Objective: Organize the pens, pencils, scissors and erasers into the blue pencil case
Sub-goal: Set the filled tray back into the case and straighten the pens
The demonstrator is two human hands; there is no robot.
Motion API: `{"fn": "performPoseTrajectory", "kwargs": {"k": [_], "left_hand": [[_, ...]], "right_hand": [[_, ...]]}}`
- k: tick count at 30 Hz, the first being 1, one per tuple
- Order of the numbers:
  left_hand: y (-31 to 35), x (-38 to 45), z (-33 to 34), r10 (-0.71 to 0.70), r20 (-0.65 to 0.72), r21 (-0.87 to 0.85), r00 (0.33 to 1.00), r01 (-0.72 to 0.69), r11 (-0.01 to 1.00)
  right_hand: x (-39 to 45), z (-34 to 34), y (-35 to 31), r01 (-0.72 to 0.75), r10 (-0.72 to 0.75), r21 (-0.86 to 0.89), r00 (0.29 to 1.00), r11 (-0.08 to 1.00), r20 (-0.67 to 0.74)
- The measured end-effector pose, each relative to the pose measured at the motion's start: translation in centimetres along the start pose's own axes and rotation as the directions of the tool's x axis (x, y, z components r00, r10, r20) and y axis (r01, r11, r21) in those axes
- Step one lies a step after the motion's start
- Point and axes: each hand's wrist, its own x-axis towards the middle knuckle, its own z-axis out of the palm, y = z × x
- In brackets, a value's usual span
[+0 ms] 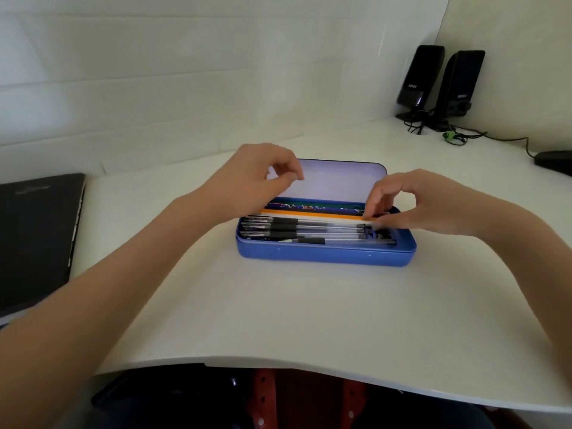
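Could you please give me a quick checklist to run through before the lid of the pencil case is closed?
1. Lid fully open, hinge side at the back: ok.
2. Pens lying flat inside the blue pencil case: ok.
3. Pencils lying in the back of the case: ok.
4. Right hand clear of the case: not ok, its fingers touch the pencil ends.
5. Left hand clear: not ok, it hovers over the case.
6. Scissors and erasers packed: cannot tell.
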Motion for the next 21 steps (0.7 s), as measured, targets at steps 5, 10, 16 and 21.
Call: {"fn": "performPoseTrajectory", "kwargs": {"k": [5,10,16,21], "left_hand": [[-1.2,-1.9,-0.3,-0.092,-0.123,-0.206,0.988,0.065,0.976],[-3.1,-2.7,-0.8,-0.249,-0.145,-0.465,0.958,0.156,0.872],[-2.7,-2.6,-1.7,-0.196,-0.057,-0.438,0.979,0.152,0.886],[-2.6,-3.1,-1.7,-0.150,-0.001,-0.280,0.989,0.144,0.949]], "right_hand": [[0.0,0.6,-0.5,0.007,-0.007,0.016,1.000,1.000,0.002],[0.1,0.8,-0.5,0.029,-0.029,-0.007,1.000,1.000,-0.007],[-0.1,0.7,-0.7,0.055,-0.052,0.069,0.998,0.996,-0.041],[-0.2,0.7,-0.8,0.046,-0.043,0.076,0.998,0.996,-0.045]]}}
